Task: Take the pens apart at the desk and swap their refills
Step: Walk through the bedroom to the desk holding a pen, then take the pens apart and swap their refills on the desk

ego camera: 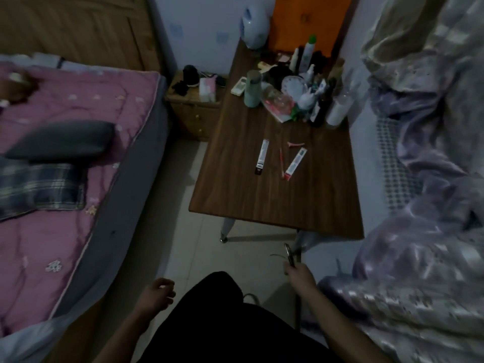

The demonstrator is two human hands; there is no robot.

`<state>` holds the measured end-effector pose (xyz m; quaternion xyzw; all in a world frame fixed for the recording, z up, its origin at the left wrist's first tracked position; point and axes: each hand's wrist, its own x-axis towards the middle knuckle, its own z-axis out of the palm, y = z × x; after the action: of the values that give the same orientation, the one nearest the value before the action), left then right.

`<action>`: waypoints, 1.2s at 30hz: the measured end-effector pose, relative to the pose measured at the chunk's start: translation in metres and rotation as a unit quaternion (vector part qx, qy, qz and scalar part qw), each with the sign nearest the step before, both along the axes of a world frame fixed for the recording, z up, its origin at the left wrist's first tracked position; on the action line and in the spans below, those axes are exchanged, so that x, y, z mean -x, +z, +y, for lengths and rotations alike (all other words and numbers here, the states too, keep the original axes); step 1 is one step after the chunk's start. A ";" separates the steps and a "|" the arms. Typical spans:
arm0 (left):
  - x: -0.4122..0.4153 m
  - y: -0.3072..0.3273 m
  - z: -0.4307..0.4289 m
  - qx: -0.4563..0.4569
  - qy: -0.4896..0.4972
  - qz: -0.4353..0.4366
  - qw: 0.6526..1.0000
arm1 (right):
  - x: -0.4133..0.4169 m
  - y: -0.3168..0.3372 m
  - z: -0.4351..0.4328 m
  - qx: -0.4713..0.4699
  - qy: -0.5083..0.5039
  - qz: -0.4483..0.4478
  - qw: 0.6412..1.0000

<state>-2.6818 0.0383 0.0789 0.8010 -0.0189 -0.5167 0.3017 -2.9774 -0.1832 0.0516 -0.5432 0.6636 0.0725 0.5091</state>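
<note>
On the brown wooden desk [275, 200] lie two flat white packs: one with a dark end [262, 156] and one with a red end [296, 163]. Between them lies a thin red refill or pen [281, 162]. A pink clip [296, 144] sits just behind. My right hand [300, 275] is below the desk's near edge and grips a slim dark object [289, 254], too blurred to name. My left hand [158, 293] hangs over the floor, fingers loosely curled, holding nothing.
The desk's far end is crowded with bottles [306, 52], a green flask [252, 89], a clock [293, 86] and a white jug [255, 27]. A bed with a pink quilt [65, 153] is at the left, a nightstand [195, 106] beside it. Purple bedding [419, 231] rises at the right.
</note>
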 end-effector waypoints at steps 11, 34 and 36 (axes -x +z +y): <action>-0.047 -0.011 -0.117 0.029 0.010 -0.025 0.999 | -0.074 0.001 -0.106 -0.013 0.002 -0.061 0.998; -0.041 0.046 -0.353 0.220 -0.409 -0.011 0.886 | -0.202 0.059 -0.189 -0.049 -0.294 -0.331 0.895; -0.038 0.049 -0.352 0.233 -0.392 -0.012 0.890 | -0.204 0.063 -0.191 -0.070 -0.295 -0.350 0.886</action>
<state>-2.6438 -0.3140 0.1277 0.6417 -0.4541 -0.5642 0.2523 -2.7733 -0.3739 0.1147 -0.2755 0.5655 -0.2295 0.7427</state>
